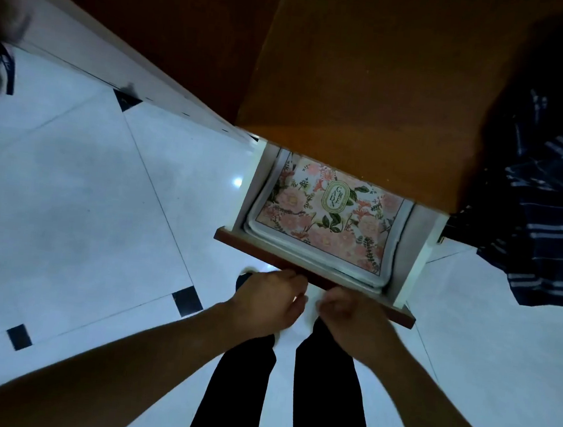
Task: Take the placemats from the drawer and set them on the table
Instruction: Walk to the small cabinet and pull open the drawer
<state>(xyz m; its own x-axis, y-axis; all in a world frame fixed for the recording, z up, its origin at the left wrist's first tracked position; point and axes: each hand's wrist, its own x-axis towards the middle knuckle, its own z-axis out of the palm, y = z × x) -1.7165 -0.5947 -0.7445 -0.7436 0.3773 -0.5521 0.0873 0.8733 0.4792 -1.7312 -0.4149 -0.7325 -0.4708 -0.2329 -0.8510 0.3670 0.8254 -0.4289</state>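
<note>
A drawer (407,249) stands partly pulled out from under a brown wooden top (371,84). Inside lies a stack of floral placemats (328,217), pink flowers and green leaves with an oval label; their far part is hidden under the wooden top. Both hands sit at the drawer's dark wooden front (252,248). My left hand (266,301) curls its fingers under the front edge near its middle. My right hand (353,315) is beside it, fingers also curled at the front edge and blurred. Neither hand touches the placemats.
White floor tiles with small black diamond insets (186,300) spread left and below. My dark-trousered legs (320,406) stand just in front of the drawer. A dark striped cloth (549,204) hangs at the right. A white cabinet side (116,59) runs along the left.
</note>
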